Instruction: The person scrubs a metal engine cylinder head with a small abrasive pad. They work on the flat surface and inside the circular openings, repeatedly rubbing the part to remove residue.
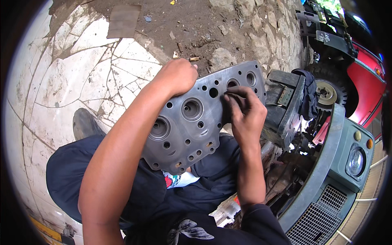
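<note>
A grey metal engine cylinder head rests tilted across my lap, its flat face with round valve seats and several bolt holes turned up to me. My left hand is wrapped over its far edge and steadies it; most of its fingers are hidden behind the metal. Over the right part of the face is my right hand, thumb and fingertips pinched together by one of the valve seats. What those fingers hold, if anything, cannot be made out. The fingertips look dark with grime.
At the right stands a green vehicle front with a headlight and a mesh grille. Beyond it are a black box-like part, a wheel and a red fender. Cracked white tiles and a cardboard piece lie left.
</note>
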The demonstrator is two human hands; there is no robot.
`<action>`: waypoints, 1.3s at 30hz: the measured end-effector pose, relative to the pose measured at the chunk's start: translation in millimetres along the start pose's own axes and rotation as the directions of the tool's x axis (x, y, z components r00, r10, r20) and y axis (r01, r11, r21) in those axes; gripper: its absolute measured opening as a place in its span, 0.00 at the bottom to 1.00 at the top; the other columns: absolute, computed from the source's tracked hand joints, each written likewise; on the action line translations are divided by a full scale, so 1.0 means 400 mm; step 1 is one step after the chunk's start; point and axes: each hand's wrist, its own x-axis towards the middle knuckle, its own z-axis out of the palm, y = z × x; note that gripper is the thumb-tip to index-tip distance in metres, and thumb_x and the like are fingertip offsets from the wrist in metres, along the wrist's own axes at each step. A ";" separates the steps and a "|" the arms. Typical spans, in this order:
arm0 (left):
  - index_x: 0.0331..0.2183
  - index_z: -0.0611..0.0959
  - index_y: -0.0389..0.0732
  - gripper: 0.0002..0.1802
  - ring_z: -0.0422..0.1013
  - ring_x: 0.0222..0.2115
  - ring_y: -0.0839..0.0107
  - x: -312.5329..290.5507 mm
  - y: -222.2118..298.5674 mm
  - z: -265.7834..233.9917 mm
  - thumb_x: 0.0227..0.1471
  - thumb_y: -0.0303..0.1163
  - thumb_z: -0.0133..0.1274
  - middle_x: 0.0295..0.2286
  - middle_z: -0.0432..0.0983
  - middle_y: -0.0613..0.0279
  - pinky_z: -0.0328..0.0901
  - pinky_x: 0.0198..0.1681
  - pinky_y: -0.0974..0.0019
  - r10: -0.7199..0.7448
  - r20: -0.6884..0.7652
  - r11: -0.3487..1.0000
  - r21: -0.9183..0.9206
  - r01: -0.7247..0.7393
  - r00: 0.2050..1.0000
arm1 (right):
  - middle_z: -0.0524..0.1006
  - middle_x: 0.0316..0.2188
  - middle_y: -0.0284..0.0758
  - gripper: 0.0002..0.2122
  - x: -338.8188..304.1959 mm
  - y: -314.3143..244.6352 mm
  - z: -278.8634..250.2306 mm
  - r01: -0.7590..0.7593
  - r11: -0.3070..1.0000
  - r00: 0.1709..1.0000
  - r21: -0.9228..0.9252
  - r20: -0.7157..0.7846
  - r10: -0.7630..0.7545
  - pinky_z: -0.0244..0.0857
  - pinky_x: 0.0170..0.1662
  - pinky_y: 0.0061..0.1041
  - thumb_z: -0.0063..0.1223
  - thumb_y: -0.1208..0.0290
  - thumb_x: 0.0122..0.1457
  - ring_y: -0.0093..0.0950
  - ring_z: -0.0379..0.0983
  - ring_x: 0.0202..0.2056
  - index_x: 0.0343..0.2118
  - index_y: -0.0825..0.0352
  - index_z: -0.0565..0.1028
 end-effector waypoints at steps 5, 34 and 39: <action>0.37 0.87 0.27 0.28 0.75 0.49 0.34 0.003 0.010 -0.013 0.70 0.43 0.44 0.43 0.80 0.29 0.68 0.56 0.42 0.064 0.009 0.996 0.054 -0.065 0.998 | 0.86 0.38 0.42 0.13 0.021 -0.007 0.043 0.004 0.968 0.997 0.250 -0.081 0.017 0.80 0.47 0.28 0.65 0.86 0.58 0.27 0.86 0.41 0.44 0.75 0.76; 0.45 0.87 0.27 0.31 0.74 0.56 0.38 0.036 -0.003 0.000 0.70 0.45 0.39 0.51 0.78 0.31 0.66 0.63 0.48 0.023 0.144 0.999 -0.046 -0.017 0.989 | 0.85 0.30 0.42 0.08 0.049 -0.002 0.101 0.123 0.984 0.985 -0.131 -0.105 -0.137 0.76 0.40 0.40 0.69 0.77 0.53 0.45 0.83 0.35 0.35 0.68 0.81; 0.46 0.87 0.29 0.30 0.73 0.57 0.40 0.039 -0.019 0.001 0.69 0.45 0.41 0.52 0.78 0.32 0.66 0.63 0.48 -0.019 0.133 0.996 -0.079 0.030 0.991 | 0.86 0.32 0.42 0.07 0.061 -0.042 0.103 0.162 0.964 0.976 -0.211 -0.110 -0.188 0.77 0.42 0.33 0.67 0.77 0.57 0.38 0.86 0.35 0.36 0.71 0.81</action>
